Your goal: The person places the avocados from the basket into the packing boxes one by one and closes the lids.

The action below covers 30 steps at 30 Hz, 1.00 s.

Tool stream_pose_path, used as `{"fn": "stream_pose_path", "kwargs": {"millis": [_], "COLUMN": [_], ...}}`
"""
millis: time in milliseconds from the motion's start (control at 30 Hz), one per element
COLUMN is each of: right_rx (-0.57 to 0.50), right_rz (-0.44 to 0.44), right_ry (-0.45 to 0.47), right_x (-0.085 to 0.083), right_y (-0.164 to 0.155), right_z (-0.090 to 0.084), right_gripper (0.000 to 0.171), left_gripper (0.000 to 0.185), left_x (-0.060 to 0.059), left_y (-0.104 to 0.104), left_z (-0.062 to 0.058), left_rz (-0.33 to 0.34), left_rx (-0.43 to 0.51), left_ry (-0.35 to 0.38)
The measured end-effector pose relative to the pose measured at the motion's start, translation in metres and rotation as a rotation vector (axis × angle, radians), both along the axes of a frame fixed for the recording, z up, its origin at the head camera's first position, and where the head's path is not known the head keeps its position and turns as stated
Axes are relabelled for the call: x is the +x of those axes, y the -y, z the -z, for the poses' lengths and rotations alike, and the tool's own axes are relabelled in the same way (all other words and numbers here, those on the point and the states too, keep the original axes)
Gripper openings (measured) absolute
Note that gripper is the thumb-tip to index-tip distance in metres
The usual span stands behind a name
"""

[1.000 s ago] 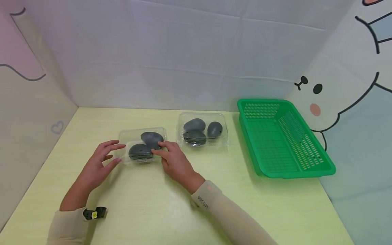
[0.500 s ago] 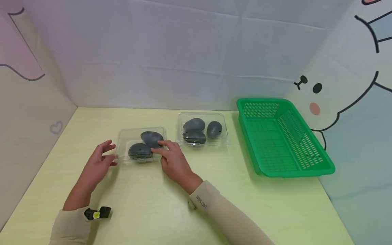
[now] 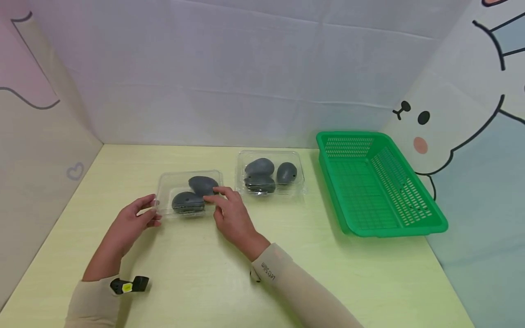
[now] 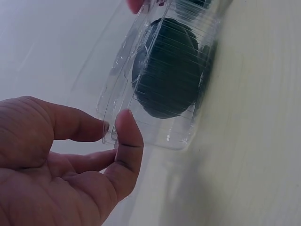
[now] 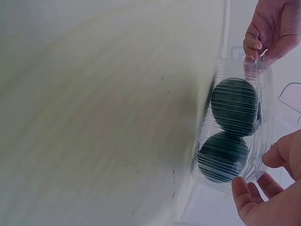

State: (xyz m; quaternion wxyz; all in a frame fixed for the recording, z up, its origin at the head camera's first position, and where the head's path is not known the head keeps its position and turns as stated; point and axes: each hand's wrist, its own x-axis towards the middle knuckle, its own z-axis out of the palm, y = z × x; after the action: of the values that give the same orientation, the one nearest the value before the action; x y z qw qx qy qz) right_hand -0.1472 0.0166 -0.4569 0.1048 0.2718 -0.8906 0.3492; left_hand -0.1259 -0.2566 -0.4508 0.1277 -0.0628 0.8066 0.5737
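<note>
A clear plastic clamshell box [image 3: 166,187] lies on the left part of the table, with two dark grey, avocado-shaped fruits inside. One fruit [image 3: 187,202] is nearer the front; the other fruit [image 3: 201,184] is behind it to the right. My left hand [image 3: 133,222] pinches the box's left front corner rim between thumb and fingers. In the left wrist view, that hand's thumb and forefinger meet at the corner. At the right end, my right hand [image 3: 235,221] holds the rim, thumb low and fingers over the edge, as the right wrist view shows.
Right of it sits a second clear box [image 3: 301,182] with three similar dark fruits [image 3: 286,173]. Farther right, a green plastic basket [image 3: 348,200] stands near the side wall. White printed cloth walls [image 3: 246,91] border the table [image 3: 229,282] at back and sides.
My left hand has gone from spread fingers beside the box to pinching its left rim. My right hand and the box have stayed nearly in place.
</note>
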Motion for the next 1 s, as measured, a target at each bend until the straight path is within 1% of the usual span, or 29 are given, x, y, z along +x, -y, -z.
{"fn": "stream_pose_path", "kwargs": {"millis": [267, 467, 533, 667, 800, 900, 1000], "right_rx": [-0.011, -0.042, -0.062, -0.129, -0.224, -0.292, -0.359], "right_rz": [0.021, 0.016, 0.02, 0.053, 0.076, 0.084, 0.081], "right_ry": [0.005, 0.008, 0.032, 0.12, 0.227, 0.329, 0.452], "right_x": [-0.002, -0.002, -0.001, 0.003, 0.007, 0.01, 0.011], "right_y": [0.001, 0.0, 0.0, -0.002, -0.007, -0.014, -0.023], "right_z": [0.003, 0.002, 0.001, -0.002, -0.005, -0.007, -0.008], "right_gripper": [0.038, 0.037, 0.037, 0.037, 0.04, 0.043, 0.046], "left_gripper": [0.061, 0.061, 0.061, 0.06, 0.061, 0.062, 0.062], "left_x": [-0.002, -0.002, -0.003, -0.003, -0.003, -0.003, -0.002], "left_y": [0.001, 0.002, 0.002, 0.002, 0.003, 0.003, 0.003], "left_z": [0.001, 0.002, 0.002, 0.001, -0.001, -0.001, -0.001], "left_rz": [0.005, 0.004, 0.006, 0.016, 0.023, 0.026, 0.035], "left_rx": [0.001, 0.035, 0.044, 0.048, 0.048, 0.05, 0.057], "left_ry": [-0.003, 0.03, 0.042, 0.056, 0.062, 0.062, 0.055]}}
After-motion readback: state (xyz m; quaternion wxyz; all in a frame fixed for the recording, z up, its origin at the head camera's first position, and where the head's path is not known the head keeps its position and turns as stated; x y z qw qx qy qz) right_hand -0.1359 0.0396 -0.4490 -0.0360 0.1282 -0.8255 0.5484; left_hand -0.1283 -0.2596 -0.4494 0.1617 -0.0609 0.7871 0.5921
